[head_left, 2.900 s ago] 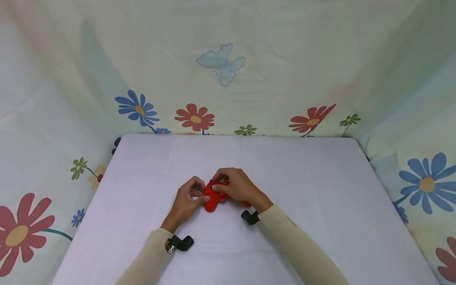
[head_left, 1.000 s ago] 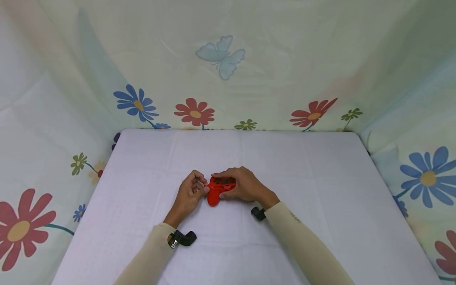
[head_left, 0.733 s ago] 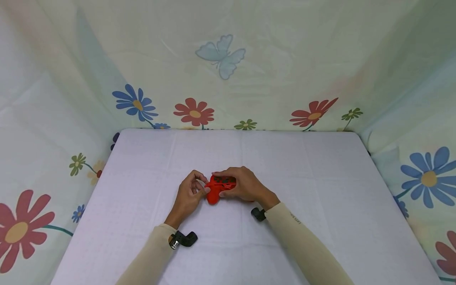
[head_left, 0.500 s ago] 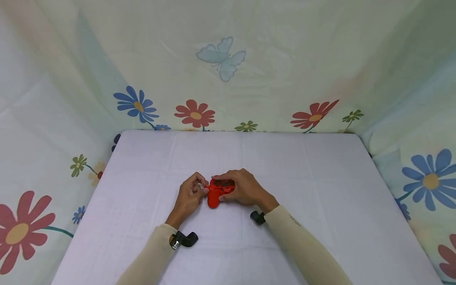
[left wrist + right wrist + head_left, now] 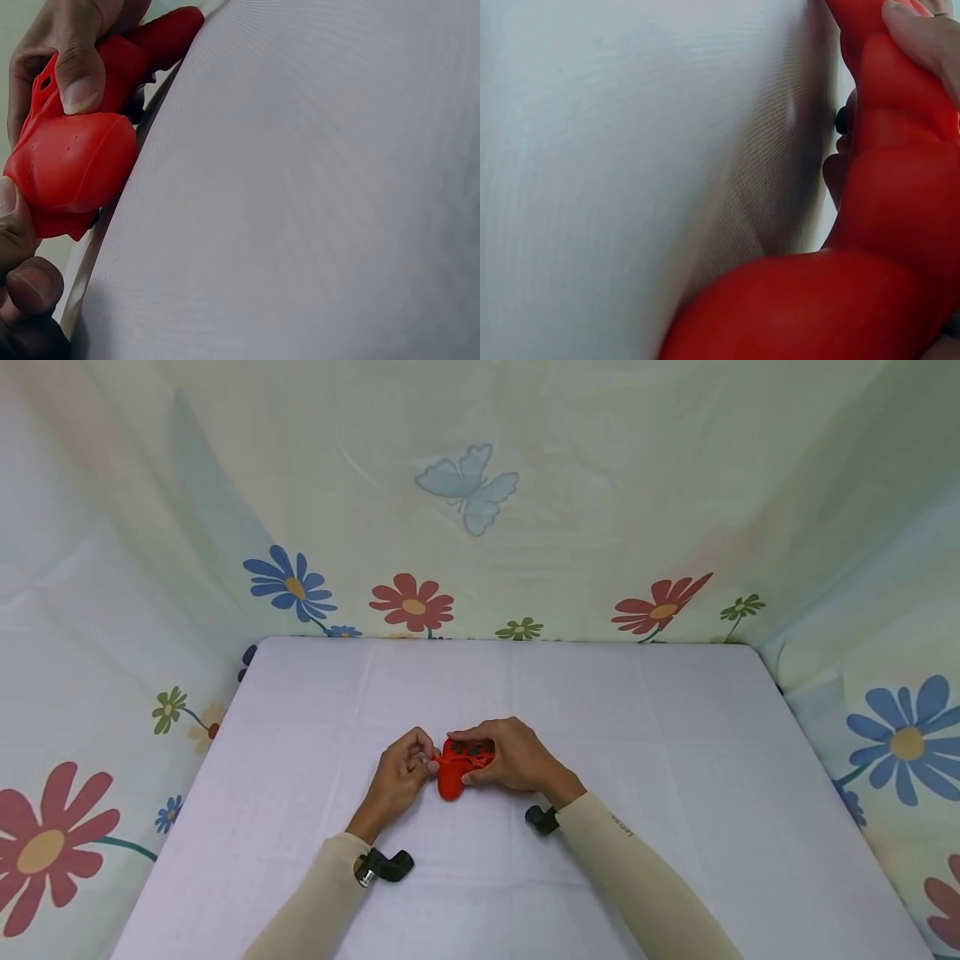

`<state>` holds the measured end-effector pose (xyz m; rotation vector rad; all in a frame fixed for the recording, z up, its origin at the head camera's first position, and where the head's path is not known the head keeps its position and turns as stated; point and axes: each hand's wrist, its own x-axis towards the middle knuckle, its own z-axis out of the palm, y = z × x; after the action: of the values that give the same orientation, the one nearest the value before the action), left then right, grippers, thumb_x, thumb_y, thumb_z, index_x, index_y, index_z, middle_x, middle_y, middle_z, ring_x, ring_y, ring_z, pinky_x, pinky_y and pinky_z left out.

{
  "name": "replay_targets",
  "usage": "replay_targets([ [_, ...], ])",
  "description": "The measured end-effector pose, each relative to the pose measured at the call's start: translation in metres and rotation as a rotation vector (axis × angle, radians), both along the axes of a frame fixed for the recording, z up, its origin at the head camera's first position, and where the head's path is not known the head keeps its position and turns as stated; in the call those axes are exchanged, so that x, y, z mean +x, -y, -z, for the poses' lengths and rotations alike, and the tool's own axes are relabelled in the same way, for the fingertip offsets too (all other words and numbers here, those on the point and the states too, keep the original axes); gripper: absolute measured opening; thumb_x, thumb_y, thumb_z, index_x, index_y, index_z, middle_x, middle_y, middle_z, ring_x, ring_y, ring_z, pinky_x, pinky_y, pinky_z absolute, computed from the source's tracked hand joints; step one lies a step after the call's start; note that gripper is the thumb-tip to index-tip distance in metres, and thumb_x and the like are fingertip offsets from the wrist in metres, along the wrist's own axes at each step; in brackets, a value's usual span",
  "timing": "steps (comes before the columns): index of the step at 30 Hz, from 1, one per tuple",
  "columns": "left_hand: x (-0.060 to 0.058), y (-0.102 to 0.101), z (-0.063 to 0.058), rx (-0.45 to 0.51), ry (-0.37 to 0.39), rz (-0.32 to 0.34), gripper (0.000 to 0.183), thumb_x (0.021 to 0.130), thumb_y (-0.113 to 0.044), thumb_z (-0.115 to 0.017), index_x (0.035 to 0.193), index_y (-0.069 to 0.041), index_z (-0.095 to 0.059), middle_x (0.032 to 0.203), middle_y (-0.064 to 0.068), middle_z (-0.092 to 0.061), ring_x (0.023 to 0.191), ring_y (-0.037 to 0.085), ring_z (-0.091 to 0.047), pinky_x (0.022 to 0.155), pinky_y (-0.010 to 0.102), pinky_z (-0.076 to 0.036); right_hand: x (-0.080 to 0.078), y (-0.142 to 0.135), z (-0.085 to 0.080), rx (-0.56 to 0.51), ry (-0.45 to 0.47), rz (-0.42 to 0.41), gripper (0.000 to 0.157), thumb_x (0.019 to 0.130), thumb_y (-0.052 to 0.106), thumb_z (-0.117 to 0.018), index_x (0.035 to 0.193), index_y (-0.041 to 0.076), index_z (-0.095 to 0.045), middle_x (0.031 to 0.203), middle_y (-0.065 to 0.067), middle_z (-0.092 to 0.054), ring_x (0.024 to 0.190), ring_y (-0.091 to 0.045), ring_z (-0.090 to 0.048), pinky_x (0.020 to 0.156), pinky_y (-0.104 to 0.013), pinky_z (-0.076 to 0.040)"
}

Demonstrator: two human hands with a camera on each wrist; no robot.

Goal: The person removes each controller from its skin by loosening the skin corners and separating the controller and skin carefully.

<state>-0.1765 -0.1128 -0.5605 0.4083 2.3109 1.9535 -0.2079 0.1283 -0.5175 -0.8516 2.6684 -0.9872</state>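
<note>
A game controller in a red silicone cover (image 5: 452, 782) is held just above the middle of the table, with dark parts showing through openings on its upper side. Across its right part, my right hand (image 5: 517, 755) grips it between thumb and fingers. My left hand (image 5: 397, 775) pinches the cover's left edge with thumb and fingertip. In the left wrist view, the rounded red grip of the cover (image 5: 75, 161) fills the space between both hands, and a small black knob (image 5: 136, 111) shows beneath. The right wrist view has the red cover (image 5: 907, 202) close up, the controller's right side hidden under the palm.
A white cloth covers the table (image 5: 645, 727). A flower-printed curtain (image 5: 585, 502) surrounds its back and sides. Black wrist cameras (image 5: 393, 865) sit on both sleeved forearms, close over the cloth.
Since the earliest frame, the right hand has shifted from fingering the controller's upper side to gripping its right part. The left hand has moved slightly right, its pinch now at the cover's left edge.
</note>
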Motion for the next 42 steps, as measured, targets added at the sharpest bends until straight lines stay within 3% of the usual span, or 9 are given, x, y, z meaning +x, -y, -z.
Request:
replay_targets([
  [9, 0.001, 0.005, 0.004, -0.097, -0.003, 0.002, 0.022, 0.097, 0.009, -0.066, 0.097, -0.011, -0.056, 0.099, 0.008, -0.072, 0.054, 0.004, -0.037, 0.055, 0.018, -0.031, -0.004, 0.002, 0.003, 0.000, 0.011, -0.003, 0.064, 0.080, 0.031, -0.096, 0.139, 0.027, -0.072, 0.132, 0.006, -0.076, 0.117, -0.012, -0.069, 0.097, -0.033, -0.053],
  [16, 0.003, 0.009, 0.006, -0.133, -0.001, 0.004, 0.022, 0.097, 0.002, -0.072, 0.098, -0.014, -0.057, 0.089, 0.006, -0.064, 0.051, 0.004, -0.036, 0.054, 0.019, -0.029, -0.005, 0.005, 0.002, 0.013, 0.010, 0.006, 0.064, 0.079, 0.031, -0.096, 0.138, 0.027, -0.072, 0.132, 0.004, -0.076, 0.118, -0.014, -0.069, 0.098, -0.035, -0.054],
  [20, 0.004, 0.010, 0.006, -0.128, 0.009, 0.023, 0.020, 0.100, -0.004, -0.071, 0.106, -0.016, -0.056, 0.089, 0.005, -0.065, 0.051, 0.006, -0.042, 0.051, 0.020, -0.034, -0.005, 0.005, 0.001, 0.007, 0.023, 0.035, 0.063, 0.080, 0.031, -0.096, 0.138, 0.028, -0.072, 0.133, 0.004, -0.076, 0.120, -0.016, -0.069, 0.101, -0.038, -0.054],
  [27, 0.006, 0.010, 0.006, -0.129, 0.008, 0.002, 0.029, 0.098, -0.006, -0.076, 0.114, -0.021, -0.056, 0.071, 0.008, -0.060, 0.052, 0.011, -0.051, 0.050, 0.022, -0.040, -0.003, 0.004, 0.000, -0.007, 0.049, 0.058, 0.063, 0.082, 0.031, -0.094, 0.141, 0.029, -0.070, 0.135, 0.004, -0.075, 0.123, -0.020, -0.069, 0.103, -0.043, -0.054],
  [34, 0.001, 0.002, 0.005, -0.138, -0.059, -0.038, 0.026, 0.097, 0.002, -0.072, 0.108, -0.017, -0.057, 0.106, 0.003, -0.068, 0.051, 0.015, -0.055, 0.051, 0.023, -0.044, -0.001, 0.003, -0.004, -0.029, 0.043, 0.084, 0.063, 0.081, 0.029, -0.095, 0.140, 0.029, -0.071, 0.135, 0.003, -0.075, 0.123, -0.021, -0.068, 0.102, -0.044, -0.054],
  [42, 0.001, 0.002, 0.007, -0.124, -0.052, -0.048, 0.023, 0.097, 0.001, -0.073, 0.102, -0.014, -0.056, 0.111, 0.006, -0.073, 0.049, 0.010, -0.049, 0.051, 0.021, -0.040, -0.002, 0.004, -0.005, -0.049, 0.073, 0.107, 0.064, 0.079, 0.026, -0.097, 0.138, 0.028, -0.073, 0.134, 0.000, -0.075, 0.124, -0.022, -0.068, 0.100, -0.042, -0.055],
])
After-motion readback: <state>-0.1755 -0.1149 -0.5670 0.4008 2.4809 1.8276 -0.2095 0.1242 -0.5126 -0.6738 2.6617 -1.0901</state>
